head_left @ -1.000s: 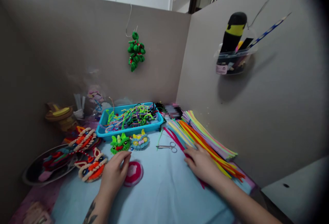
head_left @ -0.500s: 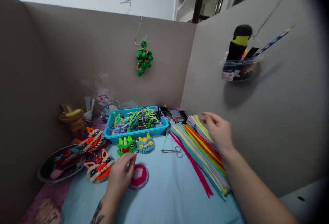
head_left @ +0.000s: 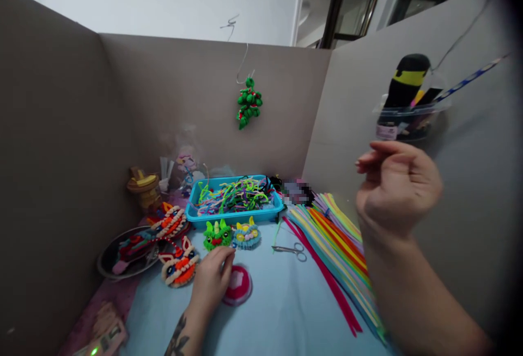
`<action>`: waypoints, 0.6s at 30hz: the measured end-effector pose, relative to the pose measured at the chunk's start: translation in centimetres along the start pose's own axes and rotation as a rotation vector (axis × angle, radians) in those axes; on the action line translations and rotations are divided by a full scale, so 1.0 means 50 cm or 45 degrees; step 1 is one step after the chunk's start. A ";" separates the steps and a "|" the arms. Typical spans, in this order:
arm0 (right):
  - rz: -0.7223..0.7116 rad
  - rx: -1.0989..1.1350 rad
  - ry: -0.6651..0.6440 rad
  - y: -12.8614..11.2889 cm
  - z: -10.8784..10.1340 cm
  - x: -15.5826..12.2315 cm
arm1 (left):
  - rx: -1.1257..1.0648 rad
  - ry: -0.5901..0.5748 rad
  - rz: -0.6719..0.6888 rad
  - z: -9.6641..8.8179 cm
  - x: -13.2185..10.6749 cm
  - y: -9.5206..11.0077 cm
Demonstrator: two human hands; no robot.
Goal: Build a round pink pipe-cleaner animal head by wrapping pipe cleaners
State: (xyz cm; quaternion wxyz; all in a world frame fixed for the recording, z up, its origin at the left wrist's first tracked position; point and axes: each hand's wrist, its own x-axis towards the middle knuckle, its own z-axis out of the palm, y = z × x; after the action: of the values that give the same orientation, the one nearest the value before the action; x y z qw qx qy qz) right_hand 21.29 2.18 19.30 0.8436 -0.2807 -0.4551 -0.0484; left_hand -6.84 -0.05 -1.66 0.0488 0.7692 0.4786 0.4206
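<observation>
My left hand (head_left: pixel 213 275) is closed low over the cloth, fingers pressed together; whatever they pinch, if anything, is hidden. Beside it lies a round pink and red disc (head_left: pixel 239 286), partly behind the fingers. Just beyond are a green fuzzy animal face (head_left: pixel 217 234) and a blue and yellow one (head_left: pixel 247 234). My right hand (head_left: pixel 394 190) is raised in front of the right panel, fingers curled in with no object visible between them. Below it spreads a bundle of coloured pipe cleaners (head_left: pixel 335 252). Small scissors (head_left: pixel 292 249) rest left of the bundle.
A blue tray (head_left: pixel 235 217) holds tangled pipe-cleaner pieces. Orange and cream fuzzy faces (head_left: pixel 180 263) lie left, near a dark bowl (head_left: pixel 107 271). A clear tub of tools (head_left: pixel 408 111) hangs on the right panel; a green ornament (head_left: pixel 249 103) hangs at the back.
My right hand has risen from over the pipe cleaners to just below the hanging tub. My left hand stays by the pink disc. The whole view has shifted, moving the scene rightward.
</observation>
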 end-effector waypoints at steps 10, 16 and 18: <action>1.220 0.628 -0.285 0.209 0.195 -0.114 | -0.038 -0.012 -0.057 -0.005 -0.001 0.004; 1.908 0.542 -0.473 0.326 0.164 -0.186 | -0.046 -0.018 -0.064 -0.005 0.003 0.002; 1.932 0.530 -0.505 0.322 0.134 -0.187 | -0.042 -0.027 -0.053 -0.002 0.005 0.003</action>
State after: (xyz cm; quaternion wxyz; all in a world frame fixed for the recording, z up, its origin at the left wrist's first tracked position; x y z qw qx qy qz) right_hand 16.32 17.53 7.83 0.5852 -0.3537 -0.2815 0.6732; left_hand -6.76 0.03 -1.36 0.0751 0.7627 0.4869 0.4190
